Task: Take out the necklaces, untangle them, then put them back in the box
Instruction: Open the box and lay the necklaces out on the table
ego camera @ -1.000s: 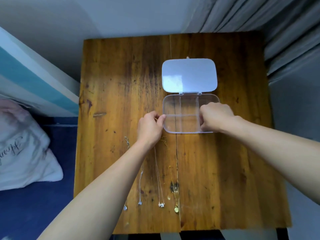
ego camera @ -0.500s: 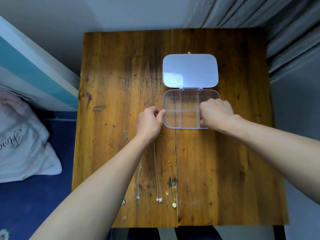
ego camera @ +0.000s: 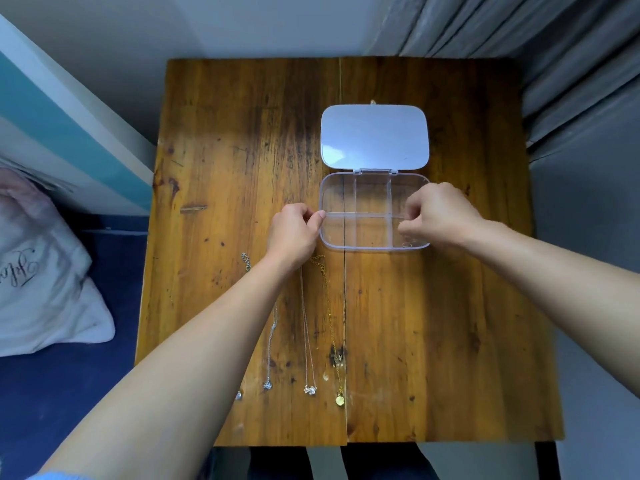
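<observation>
The brown plank wooden tabletop (ego camera: 235,150) spreads under both hands and well past the fingers on every side. A grey pleated curtain (ego camera: 561,64) hangs far beyond and to the right of the right fingers. A white pillow with dark script lettering (ego camera: 45,292) lies well off to the left of the left fingers, off the tabletop.

The clear rectangular plastic box with inner dividers (ego camera: 367,199) sits between the two sets of fingers. Its pale lid (ego camera: 374,136) is folded open flat on the side away from them.

The left hand (ego camera: 294,233) is curled, and its thumb and bent forefinger pinch the left rim of the box. The right hand (ego camera: 440,216) hovers over the right end of the box. Its fingers (ego camera: 405,230) are bunched and pointing down into the near right compartment. Whether they hold anything cannot be told. A small looped bit of chain (ego camera: 410,243) lies in that compartment, just on the near side of those fingertips.

Four thin necklaces lie straight and side by side on the tabletop, on the near side of the left fingers. The gold chain with a round gold pendant (ego camera: 340,400) is rightmost. Next comes a fine pale chain with a sparkling pendant (ego camera: 310,390), then a silver chain with a small pendant (ego camera: 267,386). The fourth silver necklace (ego camera: 246,263) is mostly hidden under the left forearm.
</observation>
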